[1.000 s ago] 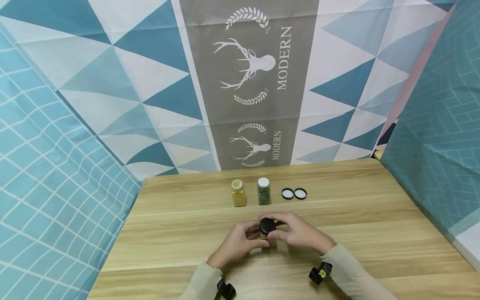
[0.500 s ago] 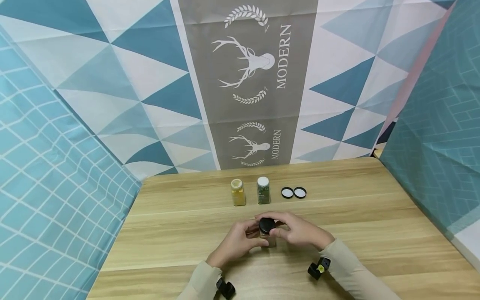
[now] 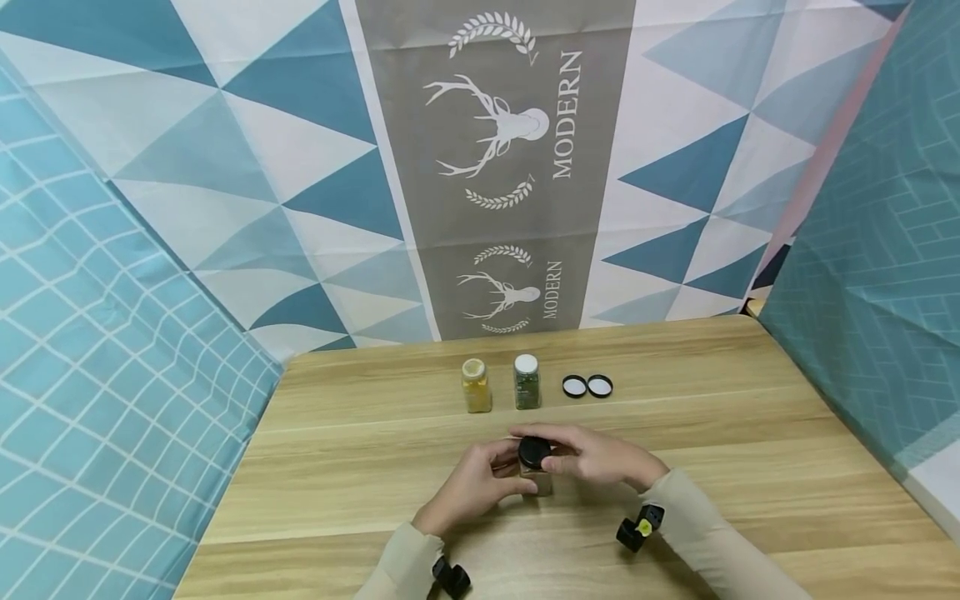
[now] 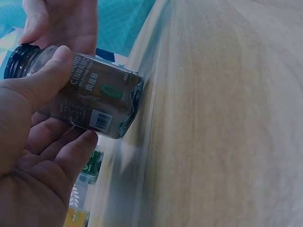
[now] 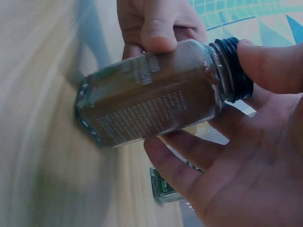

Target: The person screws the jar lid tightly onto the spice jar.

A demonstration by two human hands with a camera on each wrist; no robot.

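A square glass jar of brown powder (image 3: 543, 484), labelled cinnamon in the left wrist view, stands on the wooden table between both hands. My left hand (image 3: 470, 485) grips its body, with the thumb in front and fingers behind. The jar's black screw lid (image 3: 535, 451) is pinched by my right hand (image 3: 597, 455), its thumb on the near edge. In the right wrist view the thumb presses the lid (image 5: 234, 71) while the fingers reach behind and under the jar (image 5: 151, 101). The far side of the lid is partly hidden by the right fingers.
Behind the hands stand a jar of yellow powder (image 3: 477, 395) and a jar of green flakes (image 3: 527, 392), both without black lids. To their right, two black lids (image 3: 574, 386) lie with white insides up. A patterned cloth (image 3: 517, 208) hangs past the table's (image 3: 337, 467) far edge.
My right thumb has slid a little rightward along the near edge of the black lid, and the hand has turned slightly. The left hand and jar have stayed in place.
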